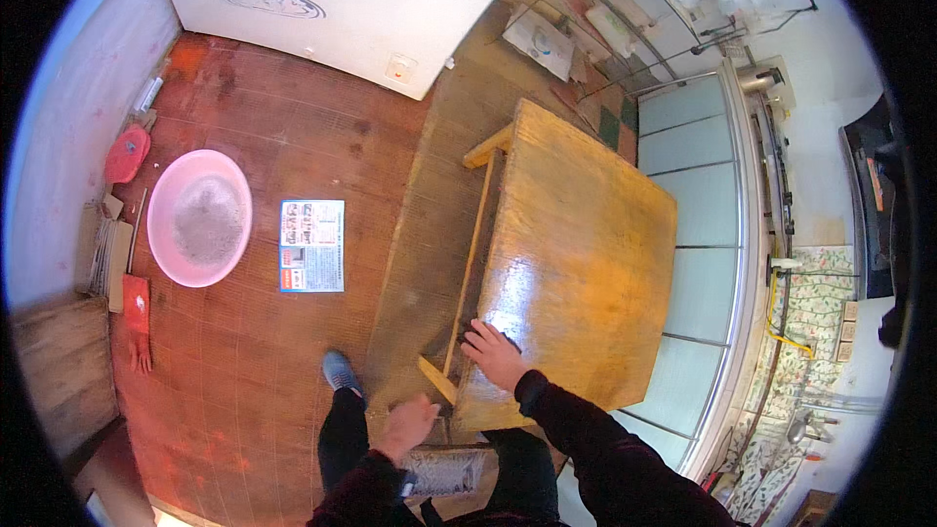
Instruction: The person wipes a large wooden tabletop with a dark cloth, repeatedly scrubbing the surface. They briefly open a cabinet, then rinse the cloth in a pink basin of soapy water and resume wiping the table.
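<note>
A wooden table [585, 249] with a worn, glossy yellow-brown top stands in front of me. My right hand [496, 357] is at its near left edge, palm down, with the fingers spread over the border. Something dark shows beside that hand; whether it is an object or shadow cannot be told. My left hand [408, 424] is just off the table's near left corner, blurred, its fingers partly curled. Whether it holds anything is unclear. Below the hands, a silvery, crinkled surface [445, 472] shows between my legs.
On the red-brown floor [241, 351] stand a pink basin [157, 234] holding cloudy liquid and a printed leaflet [312, 245]. Red rubber gloves [137, 318] lie left. A white chest-like appliance [351, 0] is ahead; pale-panelled cabinets [692, 205] line the right, with a metal rack [644, 15] beyond.
</note>
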A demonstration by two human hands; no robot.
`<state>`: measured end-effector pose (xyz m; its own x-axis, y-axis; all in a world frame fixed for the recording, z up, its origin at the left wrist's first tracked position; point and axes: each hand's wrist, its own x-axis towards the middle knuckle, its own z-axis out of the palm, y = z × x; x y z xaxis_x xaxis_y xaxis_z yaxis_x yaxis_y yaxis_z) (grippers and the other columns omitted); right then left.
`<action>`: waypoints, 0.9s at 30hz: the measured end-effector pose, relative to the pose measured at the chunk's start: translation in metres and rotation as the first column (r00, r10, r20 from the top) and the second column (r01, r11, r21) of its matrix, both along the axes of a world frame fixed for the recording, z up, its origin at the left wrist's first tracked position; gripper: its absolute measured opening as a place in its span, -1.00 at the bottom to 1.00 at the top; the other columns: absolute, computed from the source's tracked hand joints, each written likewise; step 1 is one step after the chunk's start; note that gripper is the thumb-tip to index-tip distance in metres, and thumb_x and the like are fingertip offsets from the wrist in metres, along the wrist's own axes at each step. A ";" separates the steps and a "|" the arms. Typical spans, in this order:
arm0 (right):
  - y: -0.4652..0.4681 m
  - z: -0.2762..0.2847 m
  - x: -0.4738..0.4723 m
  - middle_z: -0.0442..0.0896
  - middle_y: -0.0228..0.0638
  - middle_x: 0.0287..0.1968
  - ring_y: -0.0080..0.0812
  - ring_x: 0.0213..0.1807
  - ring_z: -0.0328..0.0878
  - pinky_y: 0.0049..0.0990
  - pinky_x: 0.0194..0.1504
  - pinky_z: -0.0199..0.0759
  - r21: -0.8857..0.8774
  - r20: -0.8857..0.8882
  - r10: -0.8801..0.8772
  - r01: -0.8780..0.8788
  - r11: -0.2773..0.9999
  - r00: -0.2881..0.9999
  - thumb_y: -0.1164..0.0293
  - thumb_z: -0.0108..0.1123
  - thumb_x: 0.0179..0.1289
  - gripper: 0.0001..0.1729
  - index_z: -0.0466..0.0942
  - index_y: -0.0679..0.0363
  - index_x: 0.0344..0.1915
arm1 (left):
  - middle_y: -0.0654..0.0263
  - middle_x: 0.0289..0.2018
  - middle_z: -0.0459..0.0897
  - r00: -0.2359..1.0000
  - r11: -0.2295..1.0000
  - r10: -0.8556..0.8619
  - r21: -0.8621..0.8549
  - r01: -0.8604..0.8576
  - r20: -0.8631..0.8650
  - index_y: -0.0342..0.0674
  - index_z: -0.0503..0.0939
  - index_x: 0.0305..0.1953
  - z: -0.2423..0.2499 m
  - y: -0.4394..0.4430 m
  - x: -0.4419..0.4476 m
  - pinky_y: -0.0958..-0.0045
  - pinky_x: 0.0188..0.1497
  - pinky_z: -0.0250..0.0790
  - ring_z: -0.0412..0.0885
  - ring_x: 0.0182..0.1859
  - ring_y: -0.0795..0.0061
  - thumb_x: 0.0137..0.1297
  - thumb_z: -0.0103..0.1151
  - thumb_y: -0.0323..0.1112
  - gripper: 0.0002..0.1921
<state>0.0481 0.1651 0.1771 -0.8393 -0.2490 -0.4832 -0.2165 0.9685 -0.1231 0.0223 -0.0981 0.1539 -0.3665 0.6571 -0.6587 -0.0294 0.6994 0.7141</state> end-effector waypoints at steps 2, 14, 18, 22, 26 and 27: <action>0.011 -0.003 -0.021 0.38 -0.24 0.27 -0.14 0.50 0.02 -0.17 0.45 0.07 -0.031 0.062 0.091 -0.090 0.995 0.994 0.45 0.13 0.32 -0.56 0.44 0.08 0.20 | -0.08 -0.30 0.66 0.991 0.999 -0.041 0.005 0.042 -0.124 -0.31 0.53 -0.30 -0.005 -0.070 -0.027 -0.06 -0.13 0.46 0.63 -0.20 -0.13 0.38 -0.04 -0.02 -0.60; 0.020 -0.010 -0.057 0.47 -0.31 0.15 -0.09 0.44 0.11 -0.10 0.45 -0.02 0.000 0.070 0.092 -0.092 0.996 0.993 0.22 0.17 0.30 -0.68 0.52 0.07 0.00 | 0.05 -0.16 0.70 0.963 0.697 -0.258 -0.706 0.128 -0.080 -0.16 0.69 -0.20 -0.101 -0.454 0.012 0.12 -0.07 0.51 0.67 -0.14 0.08 0.33 -0.03 -0.26 -0.74; 0.010 -0.031 -0.049 0.44 -0.33 0.25 -0.14 0.49 0.03 -0.11 0.50 -0.16 0.274 0.262 0.007 -0.082 0.958 0.965 0.23 0.09 0.37 -0.69 0.56 0.05 0.04 | 0.06 -0.21 0.70 0.946 0.873 -0.188 -0.487 0.038 -0.263 -0.12 0.69 -0.23 -0.081 -0.389 0.014 0.10 -0.03 0.49 0.65 -0.08 0.09 0.29 -0.04 -0.24 -0.74; -0.013 -0.052 -0.080 0.45 -0.23 0.28 -0.13 0.43 0.18 -0.11 0.42 0.02 0.396 0.485 -0.262 0.058 0.916 0.834 0.17 0.04 0.42 -0.62 0.54 0.13 0.09 | 0.09 -0.20 0.70 0.963 0.927 -0.072 -0.374 -0.031 -0.260 -0.09 0.68 -0.25 -0.083 -0.320 -0.034 0.11 -0.07 0.50 0.66 -0.13 0.12 0.28 -0.02 -0.22 -0.76; -0.079 -0.032 -0.167 0.42 -0.11 0.30 -0.07 0.31 0.35 -0.20 0.28 0.29 -0.088 0.472 -0.687 0.805 0.586 0.552 0.08 0.03 0.44 -0.44 0.39 0.18 0.28 | 0.10 0.00 0.54 0.807 0.813 0.582 -0.034 -0.582 0.102 -0.20 0.35 0.13 -0.043 -0.269 -0.118 0.16 -0.04 0.52 0.61 -0.09 0.18 0.31 0.22 -0.18 -0.55; -0.103 -0.021 -0.192 0.45 -0.07 0.27 -0.06 0.27 0.41 -0.24 0.27 0.28 -0.252 0.534 -0.654 0.839 0.482 0.536 0.06 0.09 0.40 -0.39 0.39 0.21 0.28 | 0.11 0.07 0.51 0.268 0.496 0.822 -0.401 -0.770 0.502 -0.18 0.27 0.24 -0.031 -0.250 -0.147 0.19 -0.05 0.55 0.61 -0.05 0.22 0.34 0.22 -0.13 -0.45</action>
